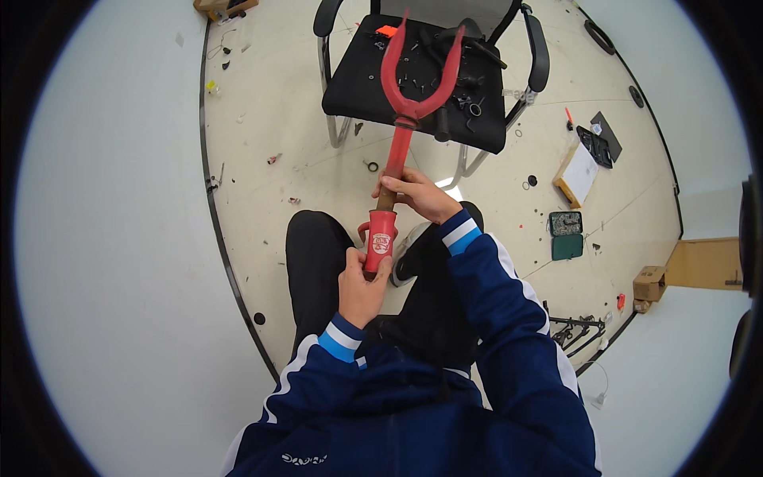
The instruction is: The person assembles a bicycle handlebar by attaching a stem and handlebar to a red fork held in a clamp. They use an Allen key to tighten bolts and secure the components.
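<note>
Holding a red fork (416,106) and a short red tube (381,226) in one line, the two bare hands sit one beyond the other. The right hand (429,199) has its grip wrapped around the fork's stem (396,155), at a brownish stretch, thumb across the front. Nearer the body, the left hand (362,292) has its grip closed on the lower end of the red tube, which bears a pale printed emblem and a curved stub on its left side. The stem's brownish end meets the tube's upper rim; how far it reaches inside is hidden. The fork's two prongs point away from the body and show against a black chair (350,89), whose seat carries small metal parts and an orange piece (387,31). An open green case (567,247) rests on the floor (262,191) to the right.
</note>
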Tool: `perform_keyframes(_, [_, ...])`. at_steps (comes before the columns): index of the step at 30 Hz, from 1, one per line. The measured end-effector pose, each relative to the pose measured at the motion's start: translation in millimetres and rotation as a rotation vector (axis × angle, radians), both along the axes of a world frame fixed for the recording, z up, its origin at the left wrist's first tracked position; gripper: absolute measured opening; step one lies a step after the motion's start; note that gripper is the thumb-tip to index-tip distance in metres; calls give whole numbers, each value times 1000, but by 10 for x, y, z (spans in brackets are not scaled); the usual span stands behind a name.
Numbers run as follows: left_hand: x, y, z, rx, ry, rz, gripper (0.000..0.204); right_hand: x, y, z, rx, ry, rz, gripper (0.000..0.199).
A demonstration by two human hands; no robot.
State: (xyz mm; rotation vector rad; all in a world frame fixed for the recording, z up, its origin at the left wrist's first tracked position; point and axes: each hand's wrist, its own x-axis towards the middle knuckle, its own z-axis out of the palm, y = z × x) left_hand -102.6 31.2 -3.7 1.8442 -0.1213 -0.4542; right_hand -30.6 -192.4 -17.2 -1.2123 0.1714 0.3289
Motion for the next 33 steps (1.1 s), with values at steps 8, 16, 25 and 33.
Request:
perform_keyframes(8, [-27,77,-43,-54,-12,-11,36,-75,161,-172,371,112,-29,28])
perform_keyframes(16, [-67,99,-126,-121,15,34,36,-185,282,-142,240,161,-34,42])
perform_keyframes(25, [91,-32,-215,-149,25,47,37,-65,56,-273,121,119,-166,52])
perform_keyframes(33, [143,-82,-231,-129,13,48,39,303,-134,-271,-10,166,-326,45])
